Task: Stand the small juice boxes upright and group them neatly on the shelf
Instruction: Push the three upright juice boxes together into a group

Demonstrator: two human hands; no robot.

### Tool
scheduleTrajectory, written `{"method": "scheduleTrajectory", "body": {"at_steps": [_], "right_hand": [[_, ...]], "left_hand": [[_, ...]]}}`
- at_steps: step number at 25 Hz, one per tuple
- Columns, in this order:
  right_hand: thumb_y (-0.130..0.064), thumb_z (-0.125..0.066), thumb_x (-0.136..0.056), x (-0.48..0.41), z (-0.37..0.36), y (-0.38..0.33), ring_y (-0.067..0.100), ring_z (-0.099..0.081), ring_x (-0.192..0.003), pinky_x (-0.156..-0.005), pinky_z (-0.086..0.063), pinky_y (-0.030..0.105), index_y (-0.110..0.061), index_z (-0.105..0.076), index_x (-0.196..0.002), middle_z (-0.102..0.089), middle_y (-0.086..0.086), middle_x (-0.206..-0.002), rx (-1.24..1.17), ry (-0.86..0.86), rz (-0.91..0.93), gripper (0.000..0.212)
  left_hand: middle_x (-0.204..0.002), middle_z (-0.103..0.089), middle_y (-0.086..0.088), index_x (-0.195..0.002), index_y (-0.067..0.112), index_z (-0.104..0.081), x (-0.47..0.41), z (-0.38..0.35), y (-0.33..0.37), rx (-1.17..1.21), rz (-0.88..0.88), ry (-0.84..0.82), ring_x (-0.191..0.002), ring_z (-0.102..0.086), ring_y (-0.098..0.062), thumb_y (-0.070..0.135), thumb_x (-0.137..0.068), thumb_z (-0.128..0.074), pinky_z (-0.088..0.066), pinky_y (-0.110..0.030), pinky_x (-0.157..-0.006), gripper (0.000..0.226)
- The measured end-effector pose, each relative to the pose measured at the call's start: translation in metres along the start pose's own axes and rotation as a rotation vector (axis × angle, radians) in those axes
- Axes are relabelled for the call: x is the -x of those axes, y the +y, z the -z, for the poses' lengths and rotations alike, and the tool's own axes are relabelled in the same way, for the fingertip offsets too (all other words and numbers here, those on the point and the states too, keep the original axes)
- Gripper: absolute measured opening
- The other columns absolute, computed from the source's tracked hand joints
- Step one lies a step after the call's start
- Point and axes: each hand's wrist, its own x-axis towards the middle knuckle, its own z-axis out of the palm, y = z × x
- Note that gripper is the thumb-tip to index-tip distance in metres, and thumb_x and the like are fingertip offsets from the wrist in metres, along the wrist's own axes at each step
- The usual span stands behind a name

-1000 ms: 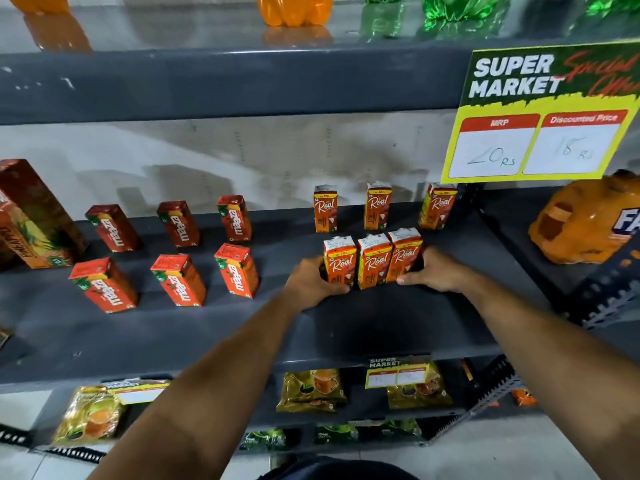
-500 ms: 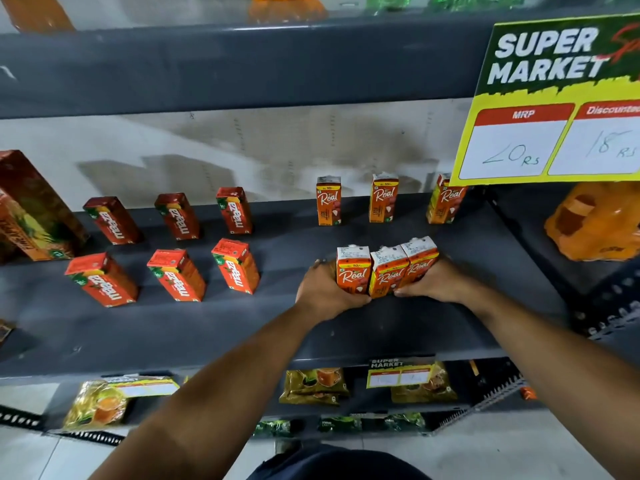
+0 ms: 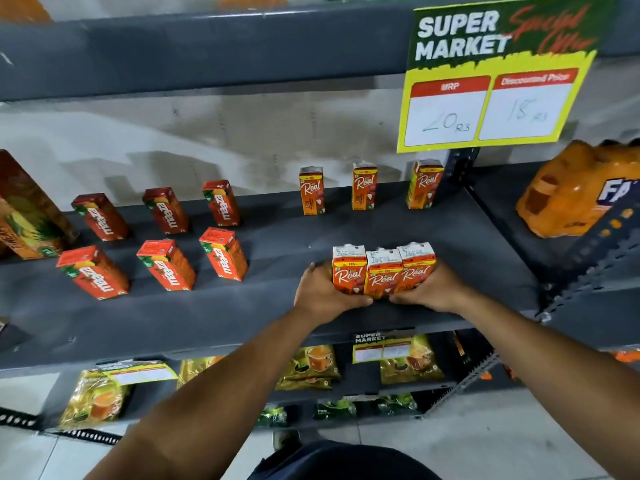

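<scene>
Juice boxes upright (touching) on grey shelf.

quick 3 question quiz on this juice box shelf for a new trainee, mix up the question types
1. True or false: the left hand and right hand press three Real boxes together between them.
2. How many Real boxes stand apart along the back of the shelf?
3. The six Maaza boxes are arranged as: A) one stack B) two rows of three C) a single line.

Key: 1 true. 2 three, the back-row Real boxes. 3 B.
</scene>
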Motion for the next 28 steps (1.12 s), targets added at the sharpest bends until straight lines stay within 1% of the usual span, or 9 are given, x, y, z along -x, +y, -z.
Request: {"method": "scheduleTrajectory", "body": {"at_steps": [2,4,7,9,11,15,20,25,28], "right_hand": [[-0.008,-0.091,-0.056,0.01,0.002,0.003,-0.011,-0.065,-0.082,-0.068,-0.047,0.006,-0.038,-0.065,-0.089,-0.07,-0.02,-0.089,0.003,-0.022,-0.012,0.051],[-0.009,-0.09,-0.057,0.016,0.001,0.003,-0.01,-0.065,-0.081,-0.066,-0.047,0.005,-0.038,-0.067,-0.085,-0.071,-0.02,-0.086,0.019,-0.018,-0.013,0.046],[-0.013,-0.09,-0.058,0.021,-0.001,0.0,-0.01,-0.066,-0.079,-0.066,-0.047,0.005,-0.039,-0.069,-0.081,-0.071,-0.023,-0.079,0.043,0.006,-0.016,0.041],[-0.014,-0.09,-0.058,0.022,-0.001,-0.002,-0.01,-0.066,-0.079,-0.066,-0.046,0.006,-0.039,-0.068,-0.081,-0.071,-0.027,-0.076,0.049,-0.005,-0.034,0.04],[-0.015,-0.091,-0.058,0.023,0.001,-0.004,-0.015,-0.063,-0.076,-0.062,-0.045,0.003,-0.04,-0.067,-0.082,-0.069,-0.03,-0.074,0.056,-0.028,-0.048,0.042],[-0.017,-0.092,-0.057,0.024,0.003,-0.005,-0.02,-0.059,-0.073,-0.062,-0.042,0.004,-0.041,-0.064,-0.083,-0.066,-0.027,-0.076,0.059,-0.034,-0.082,0.044],[-0.015,-0.092,-0.057,0.022,0.004,-0.006,-0.019,-0.06,-0.072,-0.054,-0.043,0.001,-0.039,-0.063,-0.083,-0.067,-0.031,-0.07,0.048,-0.055,-0.098,0.045],[-0.016,-0.091,-0.057,0.018,0.003,-0.005,-0.005,-0.063,-0.081,-0.066,-0.044,0.014,-0.036,-0.063,-0.089,-0.069,-0.016,-0.088,0.028,-0.057,-0.125,0.047],[-0.018,-0.092,-0.056,0.02,0.003,-0.003,-0.004,-0.063,-0.081,-0.066,-0.044,0.014,-0.036,-0.063,-0.088,-0.069,-0.016,-0.087,0.055,-0.051,-0.127,0.047]], "left_hand": [[-0.083,-0.063,0.042,-0.088,0.067,-0.055,0.01,-0.003,0.004,0.036,0.007,-0.024,-0.084,-0.06,0.018,0.057,-0.04,-0.087,-0.045,-0.003,-0.067,0.059],[-0.08,-0.062,0.043,-0.085,0.068,-0.055,0.013,-0.006,0.003,0.059,0.037,-0.035,-0.081,-0.058,0.021,0.058,-0.037,-0.087,-0.043,-0.001,-0.062,0.059],[-0.085,-0.066,0.03,-0.087,0.053,-0.06,0.015,-0.007,0.0,0.058,0.072,-0.025,-0.083,-0.06,0.015,0.058,-0.036,-0.088,-0.047,-0.013,-0.073,0.058],[-0.1,-0.069,0.019,-0.1,0.043,-0.061,0.015,-0.005,-0.001,0.06,0.069,-0.065,-0.094,-0.063,0.004,0.056,-0.039,-0.088,-0.051,-0.027,-0.085,0.068],[-0.112,-0.068,0.009,-0.117,0.032,-0.059,0.016,0.001,0.001,0.088,0.061,-0.14,-0.104,-0.063,-0.007,0.044,-0.047,-0.092,-0.051,-0.037,-0.094,0.078],[-0.116,-0.066,-0.002,-0.126,0.017,-0.052,0.016,0.01,0.004,0.191,0.097,-0.165,-0.108,-0.062,-0.014,0.013,-0.06,-0.089,-0.051,-0.037,-0.095,0.076],[-0.106,-0.067,0.008,-0.108,0.035,-0.055,0.017,0.007,0.001,0.223,0.066,-0.169,-0.096,-0.065,-0.001,0.011,-0.062,-0.088,-0.052,-0.016,-0.076,0.061],[-0.101,-0.068,0.015,-0.094,0.045,-0.058,0.017,-0.002,0.002,0.145,0.039,-0.108,-0.1,-0.064,-0.007,0.023,-0.065,-0.087,-0.051,-0.038,-0.093,0.047],[-0.104,-0.07,0.011,-0.101,0.039,-0.062,0.019,-0.005,0.002,0.141,0.047,-0.106,-0.099,-0.065,-0.006,0.027,-0.066,-0.087,-0.052,-0.042,-0.093,0.045]]}}
